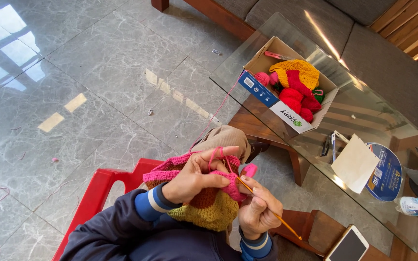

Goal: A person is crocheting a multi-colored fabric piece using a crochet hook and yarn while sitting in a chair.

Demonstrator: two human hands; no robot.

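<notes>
The left hand (192, 176) grips the top edge of a crocheted piece (204, 200) that rests in the person's lap, its fingers (218, 151) curled over and pressed against the pink band, with a loop of pink yarn (218, 108) running over the index finger. The piece is banded in pink at the top, brown in the middle and mustard yellow below. The right hand (259, 210) sits just beside it, its fingers pinching an orange crochet hook (267, 208) whose tip enters the pink edge next to the left thumb, while its tail points down and to the right. The yarn strand rises from the work, crosses the grey marble floor (97, 96) and reaches a pink yarn ball (262, 78) in an open cardboard box (272, 99) on the glass worktop (364, 111). The box also holds a yellow knitted item (302, 70) and red crocheted pieces (296, 96). Further right on the worktop lie a beige paper (355, 163), a round blue disc (388, 171) and a pen (334, 145). A smartphone (348, 244) lies face up on a wooden surface near the right hand. The person sits on a red plastic chair (102, 193), and a grey sofa (364, 43) stands behind the worktop.
</notes>
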